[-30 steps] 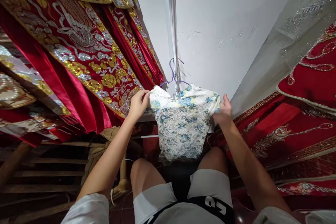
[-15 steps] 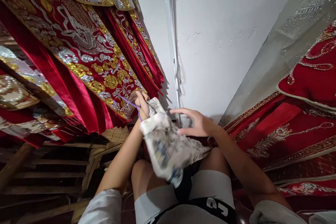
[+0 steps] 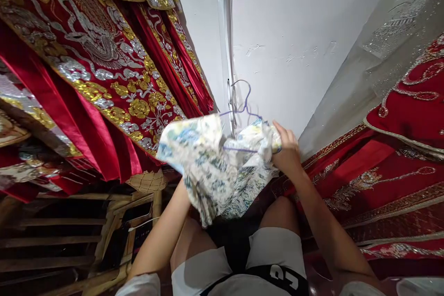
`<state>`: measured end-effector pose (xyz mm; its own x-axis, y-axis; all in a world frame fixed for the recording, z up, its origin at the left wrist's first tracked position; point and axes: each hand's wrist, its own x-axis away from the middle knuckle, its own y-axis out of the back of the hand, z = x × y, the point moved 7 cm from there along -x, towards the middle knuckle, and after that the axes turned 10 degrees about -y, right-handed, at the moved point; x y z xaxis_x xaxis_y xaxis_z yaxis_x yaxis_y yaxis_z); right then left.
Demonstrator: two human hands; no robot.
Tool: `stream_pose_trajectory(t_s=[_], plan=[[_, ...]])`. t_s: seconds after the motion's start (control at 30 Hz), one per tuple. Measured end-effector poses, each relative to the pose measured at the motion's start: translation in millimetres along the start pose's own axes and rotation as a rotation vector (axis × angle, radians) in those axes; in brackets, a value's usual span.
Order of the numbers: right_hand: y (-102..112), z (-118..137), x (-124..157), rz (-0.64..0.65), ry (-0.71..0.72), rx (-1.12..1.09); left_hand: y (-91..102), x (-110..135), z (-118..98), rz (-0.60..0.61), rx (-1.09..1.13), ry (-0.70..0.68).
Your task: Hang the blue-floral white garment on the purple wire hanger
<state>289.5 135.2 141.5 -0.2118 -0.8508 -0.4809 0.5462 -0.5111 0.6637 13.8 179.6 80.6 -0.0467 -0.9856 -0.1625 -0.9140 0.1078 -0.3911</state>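
Note:
A white garment with a blue, green and yellow floral print [image 3: 215, 157] hangs partly on a thin purple hanger [image 3: 245, 104] in front of me. The hook points up, and the lower bar shows across the neck opening. My right hand [image 3: 287, 150] is closed on the bunched cloth at the garment's right shoulder, by the end of the hanger. My left forearm [image 3: 163, 226] runs up behind the left part of the garment. That cloth covers my left hand, so its fingers cannot be seen.
Red embroidered garments with gold and silver sequins [image 3: 114, 60] hang close on the left. More red beaded cloth [image 3: 409, 101] and sheer fabric [image 3: 388, 41] hang on the right. A white wall [image 3: 284, 18] with a metal pole [image 3: 228, 18] stands ahead. Bamboo furniture [image 3: 52, 240] is at lower left.
The garment has been raised and spread, and the purple hanger now stands upright inside it. My right hand, open and apart before, has closed on the right shoulder. My left hand has become hidden.

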Motion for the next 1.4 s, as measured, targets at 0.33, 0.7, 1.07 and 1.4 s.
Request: stream_pose_trajectory(t_s=[0.33, 0.7, 1.07, 1.4], plan=[[-5, 42, -40, 0.002, 0.145, -0.015, 73.8, 71, 61, -0.403, -0.101, 0.002], [-126, -6, 126, 0.450, -0.476, -0.881, 47.0, 130, 111, -0.354, -0.068, 0.144], [-136, 8, 126, 0.566, -0.498, -0.889, 25.1, 138, 78, -0.110, -0.282, 0.147], [-127, -1, 129, 0.696, -0.662, -0.917, 23.9, 122, 74, -0.142, -0.416, 0.009]])
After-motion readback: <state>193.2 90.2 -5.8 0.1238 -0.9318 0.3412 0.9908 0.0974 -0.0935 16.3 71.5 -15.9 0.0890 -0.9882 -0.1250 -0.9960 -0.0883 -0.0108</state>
